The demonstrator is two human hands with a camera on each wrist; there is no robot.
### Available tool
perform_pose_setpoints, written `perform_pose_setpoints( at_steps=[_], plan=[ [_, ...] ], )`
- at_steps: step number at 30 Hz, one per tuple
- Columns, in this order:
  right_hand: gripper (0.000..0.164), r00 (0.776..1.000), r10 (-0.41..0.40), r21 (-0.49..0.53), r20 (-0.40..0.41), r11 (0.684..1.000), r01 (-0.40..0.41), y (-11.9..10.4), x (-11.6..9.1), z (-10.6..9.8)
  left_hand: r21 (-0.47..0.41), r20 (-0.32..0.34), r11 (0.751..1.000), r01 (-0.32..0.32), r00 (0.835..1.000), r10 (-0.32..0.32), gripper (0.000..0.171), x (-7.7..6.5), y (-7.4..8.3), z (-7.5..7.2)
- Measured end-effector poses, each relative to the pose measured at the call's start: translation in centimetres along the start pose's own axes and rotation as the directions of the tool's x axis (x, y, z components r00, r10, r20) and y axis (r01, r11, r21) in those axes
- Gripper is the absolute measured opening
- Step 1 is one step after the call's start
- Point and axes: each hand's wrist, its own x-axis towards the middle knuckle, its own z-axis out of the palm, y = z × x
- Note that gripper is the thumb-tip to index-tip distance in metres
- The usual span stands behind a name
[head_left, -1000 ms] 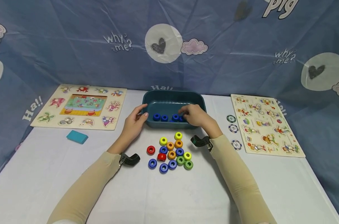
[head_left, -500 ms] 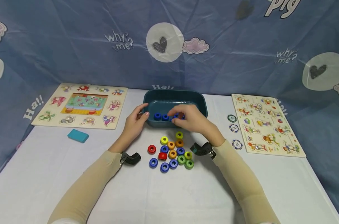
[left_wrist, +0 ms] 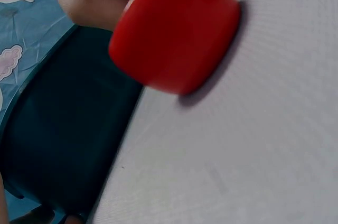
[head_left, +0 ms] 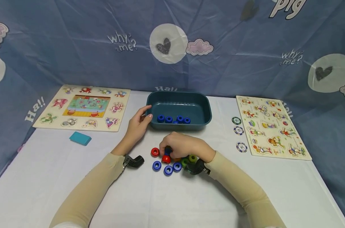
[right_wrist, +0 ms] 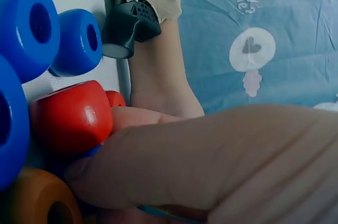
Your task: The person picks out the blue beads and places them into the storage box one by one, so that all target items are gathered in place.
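Observation:
My left hand (head_left: 136, 126) holds the left end of a dark teal tray (head_left: 178, 127), with thumb and finger at its rim. Several blue beads (head_left: 161, 118) lie along the tray's near side. In front of the tray, my right hand (head_left: 181, 145) reaches down into a group of coloured ring beads and pinches a blue bead (head_left: 168, 150), largely hidden by the fingers. Touching or close beside it is a red bead (head_left: 166, 159) on its side, large in the left wrist view. The right wrist view shows the thumb (right_wrist: 79, 171) against the blue bead.
Another red bead (head_left: 155, 152), blue beads (head_left: 168, 171) and green beads (head_left: 185, 162) lie around the right hand, which covers others. Wooden puzzle boards stand left (head_left: 55, 123) and right (head_left: 270, 133). A teal block (head_left: 80, 138) and poker chips (head_left: 239, 130) lie nearer in.
My right hand has left the tray and come down toward me onto the beads, where it pinches a blue one. The left hand stays at the tray's left end.

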Motion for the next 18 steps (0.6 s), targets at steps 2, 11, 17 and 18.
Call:
perform_pose_setpoints(
  at_steps=[2, 11, 17, 18],
  plan=[
    [0.03, 1.0, 0.01, -0.01, -0.001, 1.0, -0.01, 0.0, 0.1, 0.1, 0.001, -0.001, 1.0, -0.002, 1.0, 0.002, 0.043, 0.0, 0.1, 0.0],
    [0.025, 1.0, 0.008, 0.006, -0.004, 1.0, -0.008, 0.0, 0.1, 0.2, 0.0, -0.001, 1.0, -0.003, 1.0, 0.003, 0.043, -0.2, 0.1, 0.0],
    [0.018, 0.987, -0.085, 0.058, -0.135, 0.994, 0.093, 0.4, -1.3, -1.9, 0.003, 0.006, 1.0, 0.006, 1.0, -0.006, 0.043, -0.1, 0.2, 0.1],
    [0.018, 0.978, -0.084, 0.066, -0.193, 0.993, 0.098, 0.7, -1.7, -2.4, 0.003, 0.007, 1.0, 0.008, 1.0, -0.008, 0.043, -0.1, 0.2, 0.1]
  ],
)
